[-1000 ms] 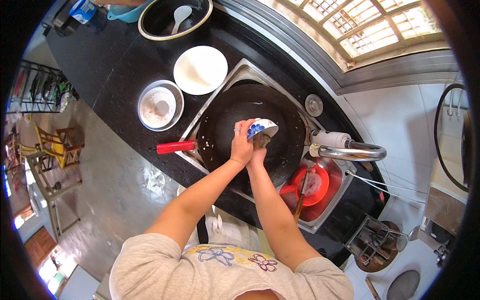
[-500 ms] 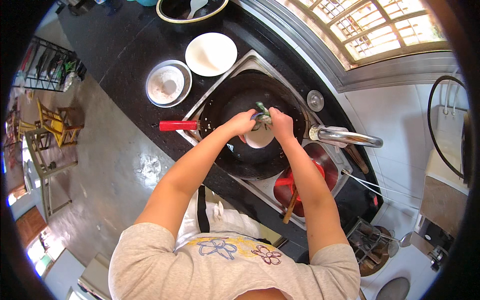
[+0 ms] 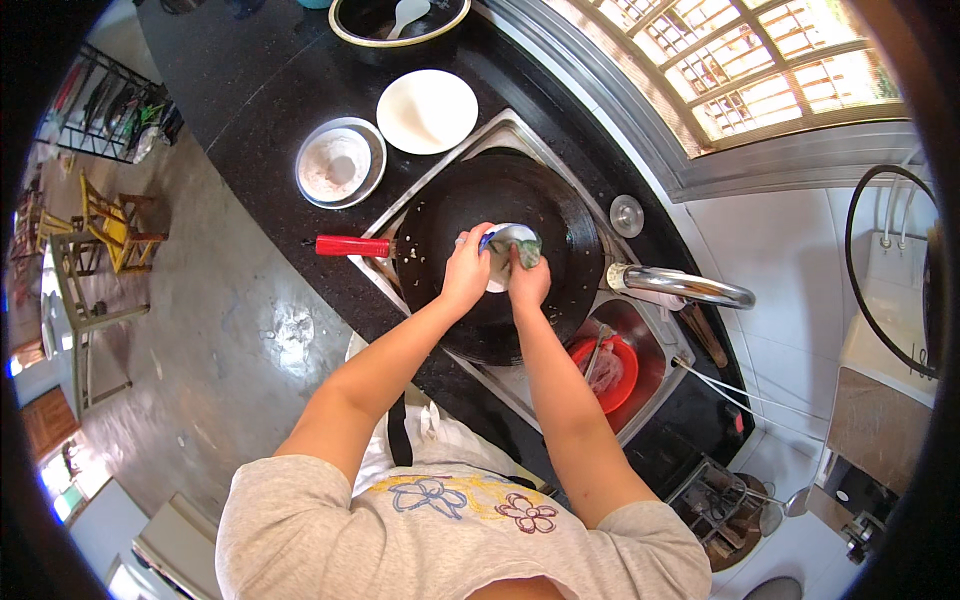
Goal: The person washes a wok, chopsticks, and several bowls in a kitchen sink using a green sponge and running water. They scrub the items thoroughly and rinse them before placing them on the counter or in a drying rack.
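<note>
Above the big black wok (image 3: 440,318), my left hand (image 3: 466,272) is closed on the side of a small white bowl (image 3: 497,279) with a blue edge. My right hand (image 3: 529,284) pinches a crumpled green and white cloth (image 3: 530,252) and presses it against the bowl's inside, thumb inward. The fingers of my right hand behind the bowl are partly hidden. The wok rests over the steel sink (image 3: 512,122), its red handle (image 3: 352,246) pointing left.
A white plate (image 3: 428,112) and stacked bowls (image 3: 335,166) stand on the black counter (image 3: 260,110). Right of the wok are the chrome faucet (image 3: 690,286) and a glass (image 3: 627,216). A red basin (image 3: 622,372) sits in the other sink bowl. A black pot (image 3: 355,28) with a white spoon is farther back.
The bowl has been lifted from low in the wok into my left hand. My right hand has moved the cloth into the bowl. The wooden-handled tool over the red basin is out of sight.
</note>
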The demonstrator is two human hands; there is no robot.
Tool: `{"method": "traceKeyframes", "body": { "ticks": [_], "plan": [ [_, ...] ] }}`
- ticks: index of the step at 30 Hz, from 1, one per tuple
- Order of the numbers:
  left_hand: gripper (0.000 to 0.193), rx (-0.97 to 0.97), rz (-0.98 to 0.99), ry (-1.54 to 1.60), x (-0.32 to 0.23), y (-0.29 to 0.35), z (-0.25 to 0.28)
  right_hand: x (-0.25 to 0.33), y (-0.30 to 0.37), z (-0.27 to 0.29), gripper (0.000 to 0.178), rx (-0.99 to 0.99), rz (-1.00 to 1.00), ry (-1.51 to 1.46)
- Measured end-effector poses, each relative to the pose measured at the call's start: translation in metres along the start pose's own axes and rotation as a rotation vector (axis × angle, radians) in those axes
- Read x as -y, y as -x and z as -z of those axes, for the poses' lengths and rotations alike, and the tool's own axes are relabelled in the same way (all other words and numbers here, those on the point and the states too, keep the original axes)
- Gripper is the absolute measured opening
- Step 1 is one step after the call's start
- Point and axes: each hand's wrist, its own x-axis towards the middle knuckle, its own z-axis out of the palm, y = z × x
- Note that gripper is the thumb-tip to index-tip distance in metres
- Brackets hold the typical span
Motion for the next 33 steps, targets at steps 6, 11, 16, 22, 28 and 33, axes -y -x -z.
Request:
{"method": "traceKeyframes", "body": {
  "ticks": [6, 11, 16, 22, 28, 33],
  "plan": [
    [0.046, -0.076, -0.024, 0.064, -0.004, 0.009, -0.005, 0.012, 0.027, 0.0, 0.047, 0.331, -0.55, -0.446],
    [0.05, 0.044, -0.169, 0.016, 0.002, 0.0, 0.002, -0.019, 0.007, 0.015, 0.035, 0.545, -0.239, -0.315],
    [0.054, -0.037, -0.1, -0.203, 0.002, -0.016, 0.006, -0.024, 0.009, 0.008, 0.059, 0.188, 0.285, 0.418],
    [0.053, -0.123, -0.102, -0.397, 0.021, -0.026, -0.001, -0.001, 0.031, 0.012, 0.057, 0.151, 0.576, 0.581],
    [0.042, -0.027, 0.152, -0.24, 0.013, -0.013, -0.015, -0.032, -0.011, -0.006, 0.043, -0.083, 0.271, -0.1],
    [0.041, 0.034, 0.23, -0.168, 0.03, -0.004, -0.031, 0.014, 0.005, -0.001, 0.046, 0.145, 0.222, -0.236]
  ]
}}
